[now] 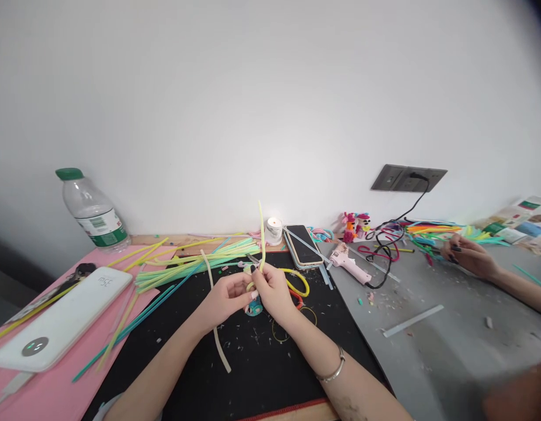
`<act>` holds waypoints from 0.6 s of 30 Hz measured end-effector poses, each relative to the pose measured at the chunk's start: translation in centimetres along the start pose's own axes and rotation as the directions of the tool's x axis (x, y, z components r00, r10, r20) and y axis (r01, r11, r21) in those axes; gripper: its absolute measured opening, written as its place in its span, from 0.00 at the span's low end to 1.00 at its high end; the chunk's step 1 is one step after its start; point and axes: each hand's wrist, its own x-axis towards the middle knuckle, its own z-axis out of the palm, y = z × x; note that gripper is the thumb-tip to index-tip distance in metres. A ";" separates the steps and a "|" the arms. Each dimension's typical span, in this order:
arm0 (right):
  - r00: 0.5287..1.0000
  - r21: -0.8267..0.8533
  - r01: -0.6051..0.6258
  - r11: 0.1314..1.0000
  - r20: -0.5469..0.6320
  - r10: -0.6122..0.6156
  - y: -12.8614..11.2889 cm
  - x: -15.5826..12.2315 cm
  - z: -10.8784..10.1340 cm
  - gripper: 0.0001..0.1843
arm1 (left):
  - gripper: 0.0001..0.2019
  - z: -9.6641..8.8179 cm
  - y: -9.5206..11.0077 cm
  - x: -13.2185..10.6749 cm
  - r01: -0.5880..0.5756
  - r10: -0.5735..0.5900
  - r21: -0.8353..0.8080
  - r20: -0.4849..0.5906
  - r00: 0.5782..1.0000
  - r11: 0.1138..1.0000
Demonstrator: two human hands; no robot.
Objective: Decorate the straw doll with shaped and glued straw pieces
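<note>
Close together over the black mat [261, 374], both my hands work on a pale yellow pipe cleaner [262, 234]. Its long end sticks up from the fingers, and its lower part curls between my fingertips. My left hand [228, 298] is closed in a pinch on that lower part. My right hand [274, 289] grips it with thumb and fingers from the other side. Just under the fingertips sits a small teal rounded piece [254, 308], partly hidden; I cannot tell whether it is joined to the pipe cleaner.
Left are a bundle of pale green pipe cleaners [182, 275], a power bank [72, 316] and a bottle [95, 213]. Behind stand a candle [274, 231] and a phone [303, 245]. A pink glue gun [351, 266] lies right, near a co-worker's hand [469, 257].
</note>
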 end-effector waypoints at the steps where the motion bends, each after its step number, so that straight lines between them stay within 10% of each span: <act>1: 1.000 0.002 -0.010 1.000 -0.006 0.010 0.0 0.0 0.1 0.12 | 0.11 0.1 0.0 0.0 -0.004 0.004 -0.001 0.003 1.000 1.000; 18: 1.000 0.044 -0.010 0.999 0.012 0.010 0.2 -0.1 0.2 0.15 | 0.09 -0.2 -1.3 0.3 -0.048 0.060 0.150 -0.080 0.995 0.987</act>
